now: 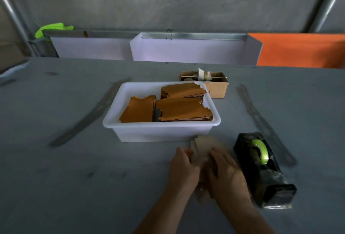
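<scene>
- Near the front of the grey worktop (74,177), just ahead of me on the feed: one pale cardboard blank (203,146), lying flat, its far end just short of the tub's front wall. The picture is blurred here, so I cannot make out its folds.
- Left hand (183,168): at the blank's left edge, fingers curled round that edge and holding it.
- Right hand (226,172): laid on top of the blank, fingers fairly straight, pressing it down.
- White plastic tub (160,122): behind the blank, mid-worktop.
- Brown card stacks (183,109): three piles inside the tub, one at the left, one at the right front, one at the right rear.
- Black tape dispenser (265,170): just right of the right hand, apart from it, carrying a green tape roll (259,151).
- Small open cardboard box (217,89): behind the tub's right rear corner, a spool on a rod across its top.
- White panels (196,50): standing along the worktop's far edge.
- Orange sheet (302,50): far right, beside the panels.
</scene>
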Available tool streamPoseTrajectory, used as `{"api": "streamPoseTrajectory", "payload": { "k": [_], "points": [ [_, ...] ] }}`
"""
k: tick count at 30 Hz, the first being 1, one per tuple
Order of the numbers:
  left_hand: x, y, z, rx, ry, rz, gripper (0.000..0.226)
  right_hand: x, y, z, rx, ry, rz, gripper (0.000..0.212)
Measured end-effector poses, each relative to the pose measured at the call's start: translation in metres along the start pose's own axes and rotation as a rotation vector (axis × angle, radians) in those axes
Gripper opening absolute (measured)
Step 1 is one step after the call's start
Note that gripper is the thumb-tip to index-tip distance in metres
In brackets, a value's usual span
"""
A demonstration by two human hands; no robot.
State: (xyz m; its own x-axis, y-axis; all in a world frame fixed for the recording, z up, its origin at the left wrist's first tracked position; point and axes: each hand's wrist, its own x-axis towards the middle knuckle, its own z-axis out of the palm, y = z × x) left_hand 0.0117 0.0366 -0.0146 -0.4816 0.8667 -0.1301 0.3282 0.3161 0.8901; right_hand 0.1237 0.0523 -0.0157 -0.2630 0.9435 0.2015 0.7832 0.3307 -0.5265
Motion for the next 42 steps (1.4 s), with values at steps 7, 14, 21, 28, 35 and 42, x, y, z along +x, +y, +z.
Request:
{"api": "streamPoseTrajectory", "payload": {
  "k": [7, 14, 21, 28, 35, 42],
  "points": [
    [0.012, 0.008, 0.002, -0.004, -0.026, -0.115, 0.034, -0.004, -0.005, -0.005, 0.125, 0.094, 0.053, 0.059],
    [0.005, -0.001, -0.002, 0.029, 0.047, -0.040, 0.025, -0.010, 0.008, -0.011, 0.221, 0.192, 0.181, 0.056],
    [-0.002, 0.000, -0.016, -0.214, 0.079, -0.097, 0.009, -0.004, 0.009, -0.017, 0.379, 0.174, 0.234, 0.046],
    [-0.017, 0.013, -0.031, -0.626, -0.086, -0.207, 0.006, -0.010, 0.004, -0.029, 0.800, 0.163, 0.327, 0.023],
    [-0.036, 0.029, -0.042, -0.731, -0.135, -0.074, 0.005, -0.018, -0.006, -0.049, 1.214, 0.029, 0.344, 0.012],
    [-0.043, 0.035, -0.057, -0.773, -0.355, -0.104, 0.040, -0.022, -0.012, -0.050, 1.246, 0.054, 0.344, 0.024]
  ]
}}
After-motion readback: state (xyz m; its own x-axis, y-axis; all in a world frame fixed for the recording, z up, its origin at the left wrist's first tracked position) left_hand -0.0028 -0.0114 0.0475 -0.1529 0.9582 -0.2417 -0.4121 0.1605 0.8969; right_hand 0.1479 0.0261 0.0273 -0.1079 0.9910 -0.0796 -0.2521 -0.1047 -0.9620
